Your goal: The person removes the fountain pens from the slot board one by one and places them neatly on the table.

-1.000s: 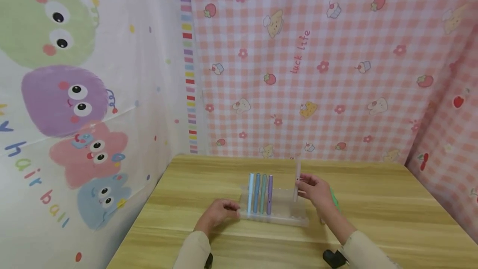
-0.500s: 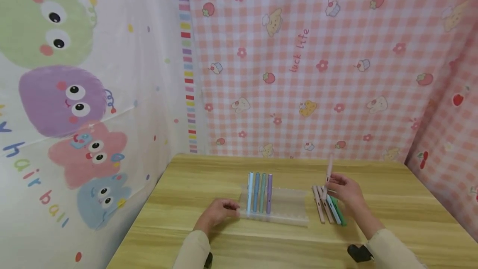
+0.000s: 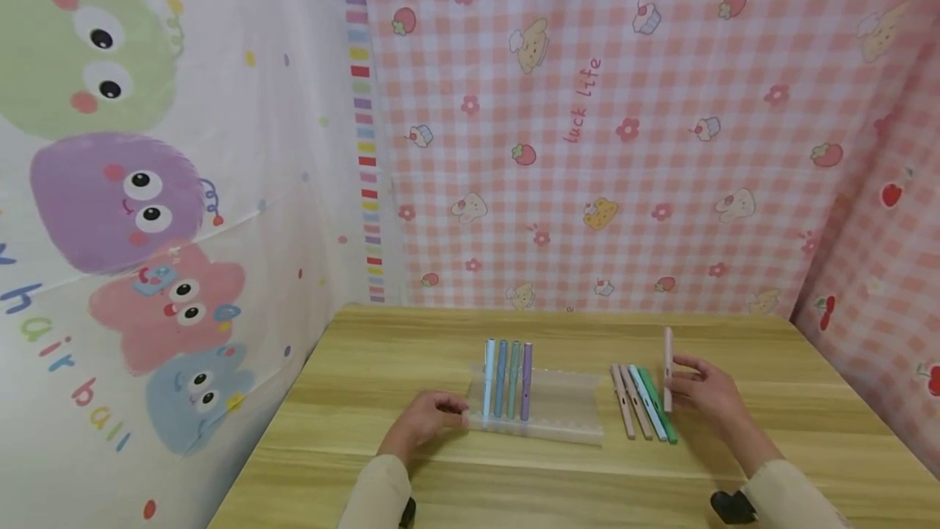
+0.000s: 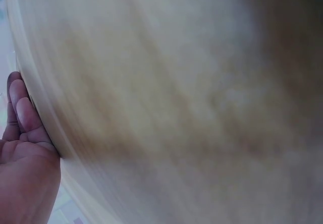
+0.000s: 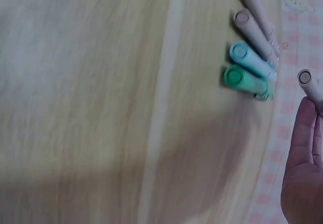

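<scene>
A clear plastic pen tray [image 3: 565, 400] lies on the table, with light blue, blue, green and purple [image 3: 526, 382] marker pens side by side in its left half. My left hand [image 3: 429, 421] holds the tray's front left corner between fingers and thumb; the left wrist view shows only part of this hand [image 4: 30, 133], not the tray. Right of the tray, my right hand [image 3: 708, 388] pinches a pale pink marker pen [image 3: 667, 367] held upright. Beside it lie two pinkish pens [image 3: 635, 402], a light blue pen [image 3: 649, 405] and a green pen [image 3: 661, 415].
The wooden table [image 3: 543, 484] ends at a pink checked cloth [image 3: 587, 186] behind. A white cloth with cartoon figures [image 3: 176, 211] hangs at the left. A black strap piece [image 3: 733, 506] shows at the right wrist.
My right hand has moved right with the pale pink pen, from over the tray's right end to past the loose pens, which now show fully. The left hand has stayed at the tray.
</scene>
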Available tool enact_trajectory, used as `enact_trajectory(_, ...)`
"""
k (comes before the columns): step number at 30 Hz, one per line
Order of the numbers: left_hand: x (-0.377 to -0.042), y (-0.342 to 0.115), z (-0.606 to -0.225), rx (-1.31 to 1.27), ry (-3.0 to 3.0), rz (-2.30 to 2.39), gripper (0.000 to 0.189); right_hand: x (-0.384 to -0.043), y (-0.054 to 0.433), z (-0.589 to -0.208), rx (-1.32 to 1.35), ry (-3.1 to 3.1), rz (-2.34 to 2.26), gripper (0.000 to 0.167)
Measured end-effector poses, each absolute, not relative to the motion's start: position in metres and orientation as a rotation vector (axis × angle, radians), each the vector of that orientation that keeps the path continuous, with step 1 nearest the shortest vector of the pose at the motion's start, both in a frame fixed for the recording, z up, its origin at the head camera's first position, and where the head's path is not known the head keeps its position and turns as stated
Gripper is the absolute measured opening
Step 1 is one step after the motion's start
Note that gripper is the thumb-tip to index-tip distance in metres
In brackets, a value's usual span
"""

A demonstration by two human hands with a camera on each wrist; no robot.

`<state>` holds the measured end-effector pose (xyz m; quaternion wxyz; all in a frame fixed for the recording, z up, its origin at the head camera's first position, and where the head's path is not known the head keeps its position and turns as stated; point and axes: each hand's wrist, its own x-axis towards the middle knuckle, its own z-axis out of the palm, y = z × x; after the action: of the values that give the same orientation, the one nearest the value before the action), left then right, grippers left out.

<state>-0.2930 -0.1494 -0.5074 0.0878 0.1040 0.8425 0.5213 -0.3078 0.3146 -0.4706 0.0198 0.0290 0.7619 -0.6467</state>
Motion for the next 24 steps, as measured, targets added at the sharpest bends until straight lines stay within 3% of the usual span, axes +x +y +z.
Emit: enact_trajectory(24, -0.291, -0.149, -0.508, 0.284, 2.493, 1.566, 0.015, -0.303, 0.338, -0.495, 0.151, 2.335, -1.807, 0.063)
